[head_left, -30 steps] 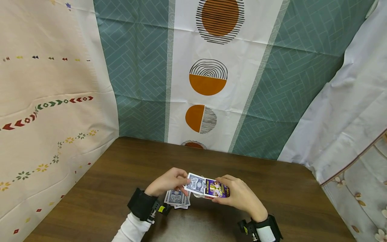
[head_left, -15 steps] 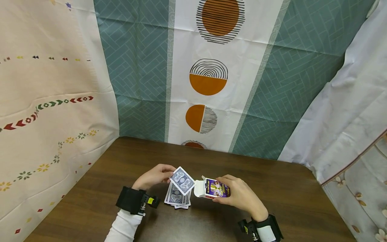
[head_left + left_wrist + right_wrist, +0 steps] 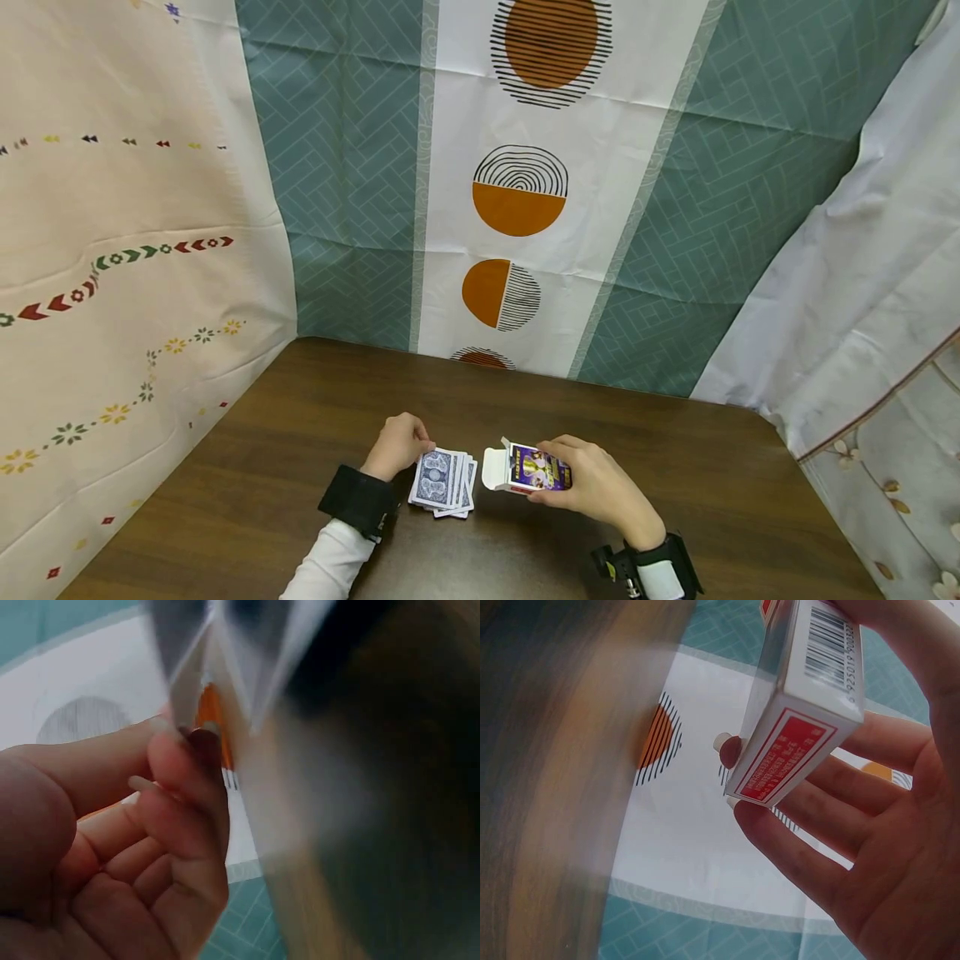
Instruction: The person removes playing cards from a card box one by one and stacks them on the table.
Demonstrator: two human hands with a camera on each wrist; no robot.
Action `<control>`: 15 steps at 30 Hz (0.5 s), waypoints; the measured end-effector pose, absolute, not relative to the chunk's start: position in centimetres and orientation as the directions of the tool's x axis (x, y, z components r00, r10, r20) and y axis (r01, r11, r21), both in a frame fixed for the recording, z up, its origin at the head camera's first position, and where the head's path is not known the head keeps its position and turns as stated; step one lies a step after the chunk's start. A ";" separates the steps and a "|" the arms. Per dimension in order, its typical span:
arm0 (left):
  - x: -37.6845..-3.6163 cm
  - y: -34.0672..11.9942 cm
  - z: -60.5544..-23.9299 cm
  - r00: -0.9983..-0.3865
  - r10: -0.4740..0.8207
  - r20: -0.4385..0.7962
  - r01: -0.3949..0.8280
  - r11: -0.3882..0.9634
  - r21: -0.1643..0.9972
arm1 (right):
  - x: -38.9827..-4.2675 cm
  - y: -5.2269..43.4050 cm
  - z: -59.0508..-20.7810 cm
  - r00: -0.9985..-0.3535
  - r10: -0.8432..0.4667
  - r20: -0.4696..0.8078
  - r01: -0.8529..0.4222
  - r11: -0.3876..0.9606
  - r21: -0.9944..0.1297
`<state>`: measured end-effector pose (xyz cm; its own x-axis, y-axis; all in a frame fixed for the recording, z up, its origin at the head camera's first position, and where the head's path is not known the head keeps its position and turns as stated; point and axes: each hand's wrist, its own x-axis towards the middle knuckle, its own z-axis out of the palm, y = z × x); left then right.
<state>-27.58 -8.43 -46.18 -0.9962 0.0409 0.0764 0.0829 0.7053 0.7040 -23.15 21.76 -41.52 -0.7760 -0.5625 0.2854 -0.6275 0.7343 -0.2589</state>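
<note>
Your right hand holds the card box just above the worktop, white flap open toward the card pile; what is inside is hidden. The box shows a purple front, a red printed end panel and a barcode, the print too small to read. Its fingers wrap the box from below. Your left hand, fingers curled, pinches the blue-backed card pile lying fanned on the worktop just left of the box
</note>
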 end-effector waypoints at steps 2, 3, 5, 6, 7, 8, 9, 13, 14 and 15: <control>-27.7 -8.1 -46.6 -0.995 0.024 0.093 0.080 0.743 0.665 | -23.1 21.8 -41.5 -0.774 -0.565 0.284 -0.630 0.731 -0.261; -27.7 -7.9 -46.7 -0.995 0.020 0.096 0.078 0.755 0.651 | -23.2 21.8 -41.5 -0.773 -0.567 0.285 -0.632 0.729 -0.262; -27.7 -7.6 -47.0 -0.995 0.012 0.098 0.072 0.774 0.629 | -23.2 21.8 -41.4 -0.770 -0.569 0.288 -0.635 0.725 -0.265; -27.7 -7.5 -47.0 -0.995 0.009 0.102 0.071 0.780 0.622 | -23.2 21.8 -41.4 -0.769 -0.570 0.290 -0.637 0.724 -0.265; -27.7 -7.5 -47.1 -0.994 0.007 0.109 0.073 0.784 0.617 | -23.2 21.9 -41.4 -0.769 -0.570 0.290 -0.637 0.723 -0.267; -27.6 -7.4 -47.2 -0.993 0.007 0.120 0.080 0.788 0.610 | -23.2 21.9 -41.4 -0.769 -0.569 0.290 -0.636 0.723 -0.268; -27.6 -7.4 -47.2 -0.992 0.010 0.130 0.086 0.794 0.602 | -23.2 21.9 -41.4 -0.771 -0.568 0.288 -0.635 0.725 -0.268; -27.4 -7.2 -47.3 -0.991 0.007 0.135 0.087 0.802 0.591 | -23.3 22.0 -41.4 -0.773 -0.567 0.285 -0.632 0.726 -0.271; -27.4 -7.2 -47.2 -0.992 0.006 0.128 0.081 0.804 0.590 | -23.3 22.0 -41.4 -0.773 -0.566 0.287 -0.632 0.726 -0.270; -27.4 -7.1 -47.1 -0.992 0.004 0.123 0.076 0.806 0.587 | -23.3 22.0 -41.4 -0.771 -0.567 0.289 -0.634 0.725 -0.270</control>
<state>-27.36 -7.12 -47.12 -0.9924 0.0038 0.1227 0.0757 0.8059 0.5872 -23.25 22.00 -41.44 -0.7714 -0.5670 0.2888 -0.6338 0.7247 -0.2703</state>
